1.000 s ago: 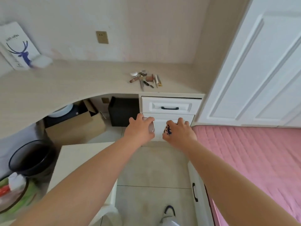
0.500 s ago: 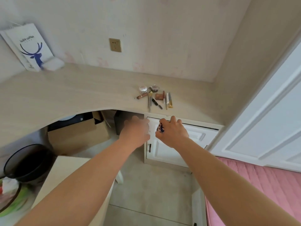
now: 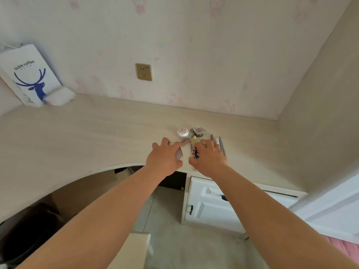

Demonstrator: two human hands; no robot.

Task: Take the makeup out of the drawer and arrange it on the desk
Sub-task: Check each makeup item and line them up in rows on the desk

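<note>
Head view: both hands over the desk (image 3: 81, 133) edge, each holding makeup.
Left hand (image 3: 165, 160) curls around a round compact (image 3: 179, 153); right hand (image 3: 208, 159) pinches a blue-patterned item (image 3: 195, 153). Beyond the fingertips lie a round jar (image 3: 182, 132) and pencils (image 3: 221, 145).

Both hands have come up from the drawer fronts to the desk (image 3: 101, 133), now over the makeup pile near its front edge. Left hand (image 3: 165, 159), earlier at the lower drawer gripping a round silver compact (image 3: 179, 153), now has that compact low over the desktop at 7 o'clock from the small white round jar (image 3: 182, 132), forefinger stretched toward the pile. Right hand (image 3: 208, 158), holding a small blue-patterned item (image 3: 195, 153), has gone from drawer level to over the pencils and sticks, covering part of them; fingers now spread forward.
</note>
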